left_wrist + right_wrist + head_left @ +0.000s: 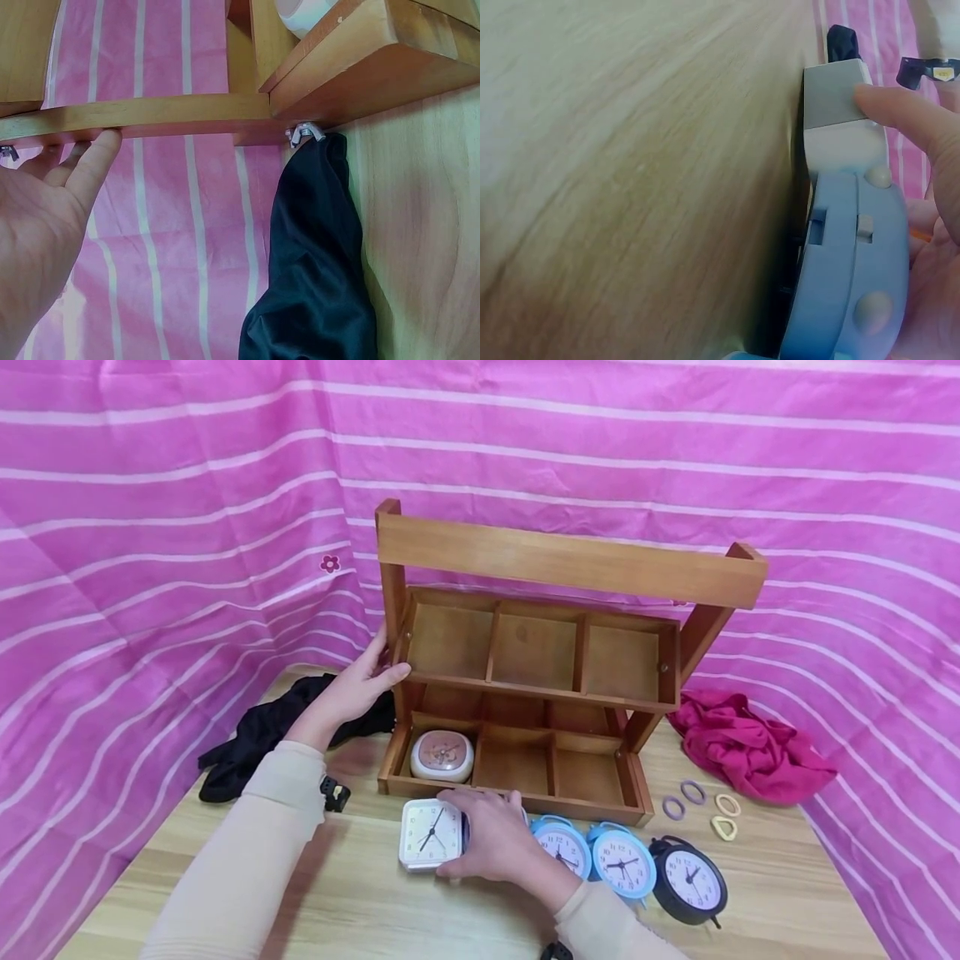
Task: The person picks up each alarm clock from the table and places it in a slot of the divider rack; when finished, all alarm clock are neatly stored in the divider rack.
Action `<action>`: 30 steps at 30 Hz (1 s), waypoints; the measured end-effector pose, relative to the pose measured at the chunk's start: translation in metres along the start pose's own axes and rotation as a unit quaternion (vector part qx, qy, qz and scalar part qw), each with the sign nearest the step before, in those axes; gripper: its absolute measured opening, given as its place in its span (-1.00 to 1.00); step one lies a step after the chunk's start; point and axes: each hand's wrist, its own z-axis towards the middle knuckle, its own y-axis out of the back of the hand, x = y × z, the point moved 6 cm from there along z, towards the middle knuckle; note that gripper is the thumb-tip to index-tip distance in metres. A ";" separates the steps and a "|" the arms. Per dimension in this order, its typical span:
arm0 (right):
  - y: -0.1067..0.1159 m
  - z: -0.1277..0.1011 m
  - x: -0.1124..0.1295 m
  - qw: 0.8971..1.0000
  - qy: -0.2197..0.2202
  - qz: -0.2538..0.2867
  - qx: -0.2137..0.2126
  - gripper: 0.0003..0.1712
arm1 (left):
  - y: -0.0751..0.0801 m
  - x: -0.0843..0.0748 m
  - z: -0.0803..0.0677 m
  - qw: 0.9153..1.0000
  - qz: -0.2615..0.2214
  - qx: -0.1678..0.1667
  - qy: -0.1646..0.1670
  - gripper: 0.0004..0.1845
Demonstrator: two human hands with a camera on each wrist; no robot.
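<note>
My left hand holds the left side of a two-tier wooden rack, thumb at the upper tray's front corner. In the left wrist view its fingers touch the side upright. My right hand grips a white square alarm clock in front of the rack, thumb along its near edge. Right beside that clock, mostly covered by the hand in the head view, a blue-grey clock body shows in the right wrist view. A rounded white clock with a brownish face sits in the lower left compartment.
Right of the hand stand two light blue alarm clocks and a black one. Purple and yellow rings lie near a crumpled dark pink cloth. Black cloth lies left of the rack. Pink striped curtain surrounds the table.
</note>
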 end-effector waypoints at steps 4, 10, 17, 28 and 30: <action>0.004 0.000 0.000 0.998 0.001 0.059 0.000 0.13 | 0.001 -0.002 0.000 1.000 0.002 -0.001 -0.002 -0.08; 0.026 -0.002 0.000 0.993 0.004 0.114 -0.010 0.10 | 0.001 -0.003 0.001 1.000 0.002 -0.004 -0.009 -0.08; 0.059 -0.001 -0.021 0.992 -0.024 0.117 -0.030 0.10 | 0.001 0.001 0.000 1.000 0.004 -0.005 0.001 -0.07; 0.090 0.012 -0.075 0.993 -0.074 0.083 -0.033 0.04 | 0.001 -0.001 0.001 1.000 -0.004 -0.002 -0.013 -0.08; 0.090 0.015 -0.086 0.992 -0.091 0.086 -0.028 0.03 | 0.001 -0.002 0.001 1.000 -0.005 -0.002 -0.014 -0.08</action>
